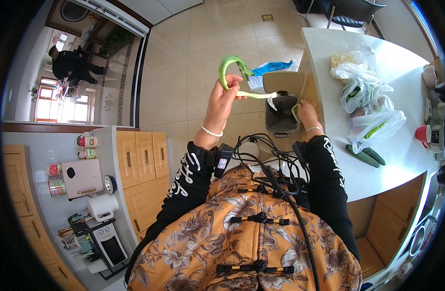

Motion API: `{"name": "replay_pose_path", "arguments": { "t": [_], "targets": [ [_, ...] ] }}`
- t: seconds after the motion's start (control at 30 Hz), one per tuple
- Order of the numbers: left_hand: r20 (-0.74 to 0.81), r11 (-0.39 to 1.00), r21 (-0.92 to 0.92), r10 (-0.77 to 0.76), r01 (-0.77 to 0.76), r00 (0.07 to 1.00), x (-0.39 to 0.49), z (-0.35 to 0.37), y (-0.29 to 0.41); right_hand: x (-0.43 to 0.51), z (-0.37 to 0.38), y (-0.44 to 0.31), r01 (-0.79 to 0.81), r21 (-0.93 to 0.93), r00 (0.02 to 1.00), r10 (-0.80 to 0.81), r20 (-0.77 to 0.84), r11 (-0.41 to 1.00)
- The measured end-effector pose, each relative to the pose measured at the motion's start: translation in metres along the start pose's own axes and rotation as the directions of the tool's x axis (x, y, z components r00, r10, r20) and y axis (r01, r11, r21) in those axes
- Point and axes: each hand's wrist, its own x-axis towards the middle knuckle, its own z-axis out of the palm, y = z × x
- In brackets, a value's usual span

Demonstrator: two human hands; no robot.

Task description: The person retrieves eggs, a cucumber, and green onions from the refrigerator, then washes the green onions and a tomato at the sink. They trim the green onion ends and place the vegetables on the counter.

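In my left hand [221,98] is a scallion [255,95], pinched between thumb and fingers. Its green leaf arches up and over the hand, while the white root end points right towards the trash bin [282,126]. A loose white piece of skin hangs from that end. My right hand [308,115] is over the bin's right rim, its fingertips on a thin pale-green strip of leaf [295,112] that dangles into the opening. The bin's lid [283,82] is swung back, and dark contents show inside.
A white counter [326,47] on the right bears plastic bags of vegetables [364,87], cucumbers [364,157] and a red mug [422,134]. A blue-and-white plastic bag [272,69] lies behind the bin. Black cables [258,145] hang before my body. Another person [67,63] is beyond the doorway.
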Motion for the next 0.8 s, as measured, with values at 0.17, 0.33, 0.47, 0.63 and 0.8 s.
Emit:
{"name": "replay_pose_path", "arguments": {
  "t": [0.17, 0.33, 0.47, 0.63, 0.8],
  "targets": [
    [0.051, 1.0, 0.027, -0.013, 0.012, 0.999, 0.001, -0.002, -0.007, -0.02, -0.042, -0.052, 0.134, 0.197, 0.987, -0.114, -0.109, 0.971],
    [0.132, 0.999, -0.013, -0.031, 0.033, 0.991, 0.002, 0.001, -0.007, -0.041, -0.079, -0.132, 0.595, 0.485, 0.798, -0.543, -0.26, 0.642],
    [0.162, 0.998, -0.054, -0.02, 0.029, 0.987, 0.002, 0.007, -0.012, -0.064, -0.085, -0.166, 0.496, 0.699, 0.738, -0.675, -0.026, 0.516],
    [0.034, 0.983, -0.166, -0.078, 0.083, 0.996, 0.004, 0.007, -0.023, -0.072, -0.088, -0.169, 0.493, 0.601, 0.807, -0.59, -0.045, 0.629],
    [-0.004, 0.957, -0.269, -0.113, 0.108, 0.994, 0.004, 0.004, -0.028, -0.073, -0.084, -0.167, 0.482, 0.638, 0.812, -0.579, -0.069, 0.6]
  ]
}}
